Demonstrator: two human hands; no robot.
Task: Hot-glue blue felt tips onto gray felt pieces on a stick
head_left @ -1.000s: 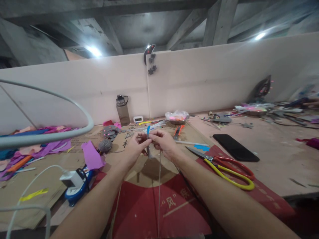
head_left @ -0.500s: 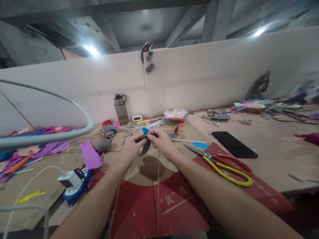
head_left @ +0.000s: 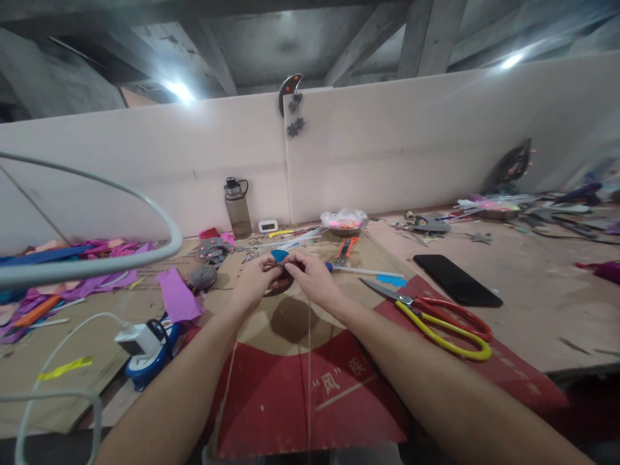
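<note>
Close together above the cardboard, my left hand (head_left: 256, 276) and my right hand (head_left: 312, 276) are both closed, fingertips pinching a small blue fan-shaped piece (head_left: 279, 256). Its material is too small to make out. Below the fingers shows part of a dark grey curved strip (head_left: 283, 288), mostly hidden by the hands. Right of my right hand lie a white stick (head_left: 371, 272), a scrap of blue material (head_left: 392, 280) and scissors (head_left: 436, 316) with red and yellow handles. A ball of grey yarn (head_left: 203, 277) rests left of my left hand.
A blue-and-white power strip (head_left: 150, 361) with a plugged-in charger is at left, near purple and pink scraps (head_left: 92, 287). A pale tube (head_left: 121, 261) crosses the left side. Behind stand a bottle (head_left: 237, 210) and a bowl (head_left: 346, 223). A black phone (head_left: 455, 279) lies right.
The blue piece has turned from a pointed shape to a wider fan in my fingers. The grey strip is now more hidden beneath the hands. The view has shifted slightly.
</note>
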